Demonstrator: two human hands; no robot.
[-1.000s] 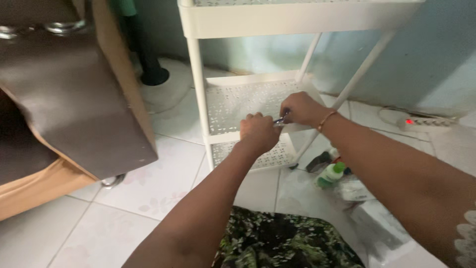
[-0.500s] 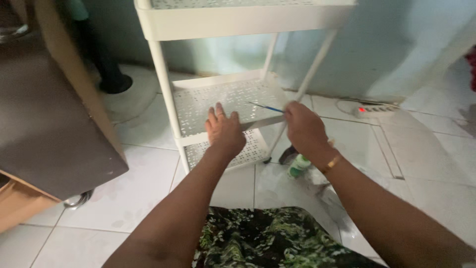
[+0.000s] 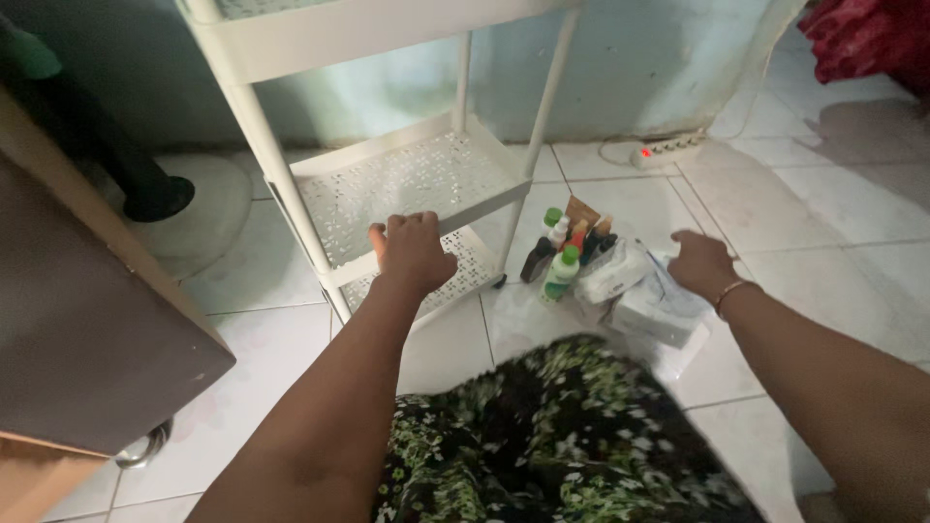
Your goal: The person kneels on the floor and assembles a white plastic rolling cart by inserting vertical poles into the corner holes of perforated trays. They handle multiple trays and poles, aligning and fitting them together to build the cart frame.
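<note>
the rack stands at twelve o'clock from me, white plastic with perforated shelves and thin posts. my left hand is on the front edge of its middle shelf, fingers curled over the rim and gripping it. below that shelf sits a lower one, close to the tiled floor.

my right hand is out at two o'clock, well apart from the rack, palm down and fingers loosely spread, holding nothing. it hovers just beside a white pack that lies on clear plastic on the floor. whether the fingertips touch the plastic i cannot tell.

between my hands, at about one o'clock, is a cluster of small bottles, some with green caps, standing close together by the rack's front right post.

to do this well, i judge the left grip should stay flat on the rim so the light rack doesn't tip or slide on the tile, and the right hand should come down on the pack cleanly, clear of the bottles, since a nudge could topple them.

farther out, a power strip with a red light lies at the wall at one o'clock. a brown cabinet fills nine o'clock, and my floral cloth covers my lap at six.
</note>
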